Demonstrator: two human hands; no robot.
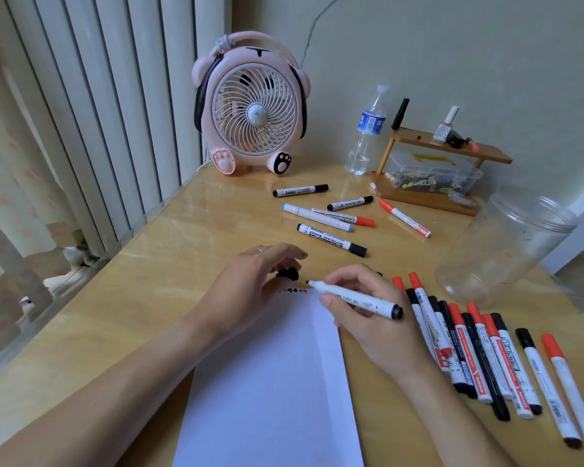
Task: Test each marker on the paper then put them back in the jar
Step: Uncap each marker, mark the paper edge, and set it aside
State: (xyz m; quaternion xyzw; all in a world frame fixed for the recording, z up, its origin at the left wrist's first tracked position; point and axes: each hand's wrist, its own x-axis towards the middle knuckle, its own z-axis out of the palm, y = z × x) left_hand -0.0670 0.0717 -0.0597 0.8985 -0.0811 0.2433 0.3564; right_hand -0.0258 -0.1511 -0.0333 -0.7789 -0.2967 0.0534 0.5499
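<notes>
Crowding paper point(270, 375): right grip point(368, 311) pinching uncapped marker point(358, 296), left grip point(250, 281) on black cap point(288, 274), marker row point(486, 358) beside.

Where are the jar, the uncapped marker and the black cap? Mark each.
jar point(506, 251): head view, on its clear side wall.
uncapped marker point(358, 295): head view, mid-barrel, held by the right hand point(368, 318).
black cap point(288, 274): head view, on its side, under the left hand point(250, 288) fingers.

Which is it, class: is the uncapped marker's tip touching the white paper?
Cannot tell. In the head view the uncapped marker tip sits right at the white paper top edge; no gap or contact shows plainly.
</notes>
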